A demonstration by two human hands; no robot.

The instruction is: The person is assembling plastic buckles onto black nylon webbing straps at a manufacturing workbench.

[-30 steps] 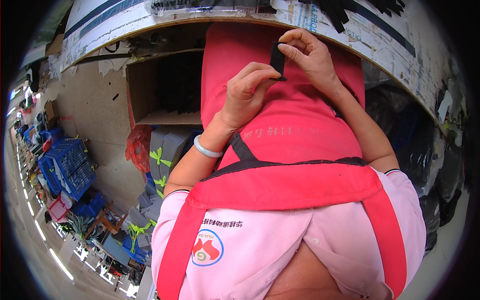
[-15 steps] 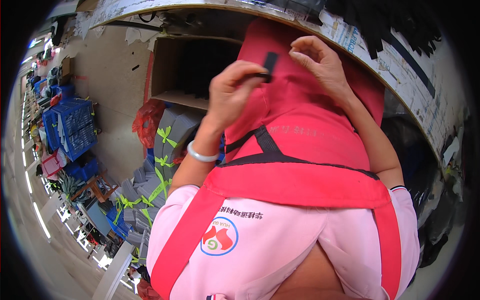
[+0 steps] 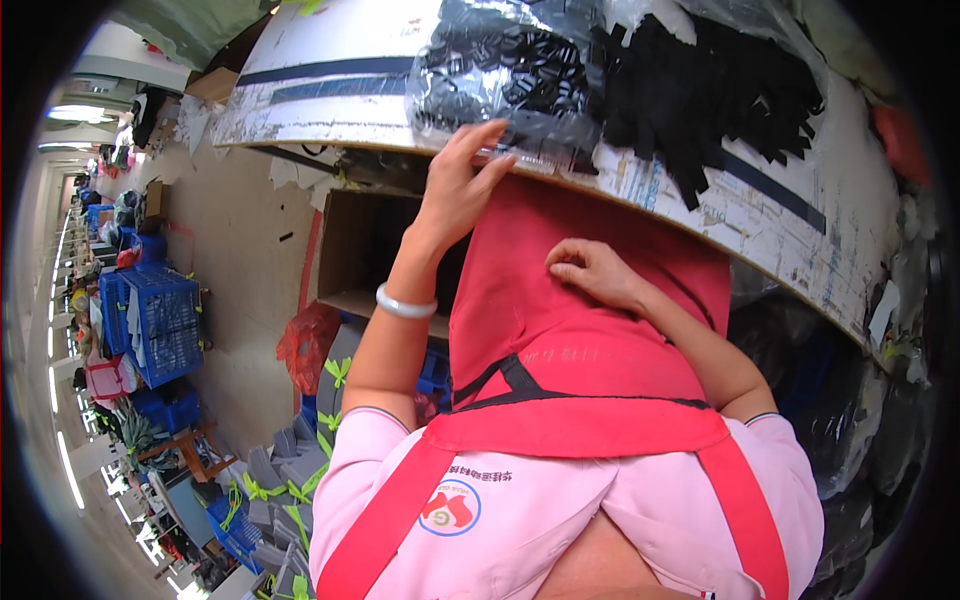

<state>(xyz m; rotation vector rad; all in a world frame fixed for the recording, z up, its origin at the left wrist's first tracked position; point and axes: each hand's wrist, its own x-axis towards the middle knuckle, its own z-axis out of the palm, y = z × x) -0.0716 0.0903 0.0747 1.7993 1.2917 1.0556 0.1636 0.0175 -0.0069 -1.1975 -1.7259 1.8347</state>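
My left hand, with a white bracelet at the wrist, reaches up to the edge of the white worktable. Its fingers are spread and touch a clear plastic bag of small black parts. My right hand rests on the red apron draped over my lap, fingers curled against the cloth; nothing shows in it. A loose heap of black strap pieces lies on the table right of the bag.
An open cardboard box stands under the table. On the floor to the left are a red plastic bag, blue crates and grey bundles tied with green bands. Dark bags lie on the right.
Both hands were pinching a small black piece over the apron. Now my left hand has gone up to the bag on the table, my right has dropped onto the apron, and the piece is out of sight.
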